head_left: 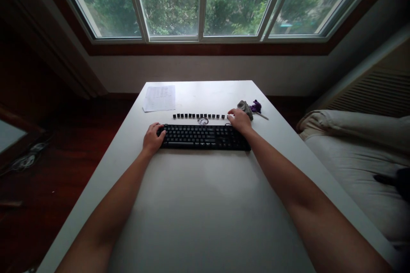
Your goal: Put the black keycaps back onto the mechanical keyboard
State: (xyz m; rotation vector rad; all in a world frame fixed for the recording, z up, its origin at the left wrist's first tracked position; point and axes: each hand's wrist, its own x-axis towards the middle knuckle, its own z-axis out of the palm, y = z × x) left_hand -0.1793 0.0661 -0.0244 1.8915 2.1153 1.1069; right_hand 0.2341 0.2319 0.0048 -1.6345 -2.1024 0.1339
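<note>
A black keyboard (198,137) lies flat across the white table. My left hand (153,136) is closed on its left end, thumb over the keys and fingers at the back corner. Behind the keyboard runs a straight row of several small black keycaps (193,116). At the right end of that row, my right hand (240,120) pinches what looks like one more keycap, mostly hidden by the fingers. The right wrist passes over the keyboard's right end. A small clear, shiny piece (203,121) sits between the row and the keyboard.
A grey cloth (245,108) lies beside my right hand, next to a purple bundle (256,106) and a thin stick (262,116). Printed paper (159,98) rests at the table's (205,204) back left. A bed or couch (346,158) stands to the right.
</note>
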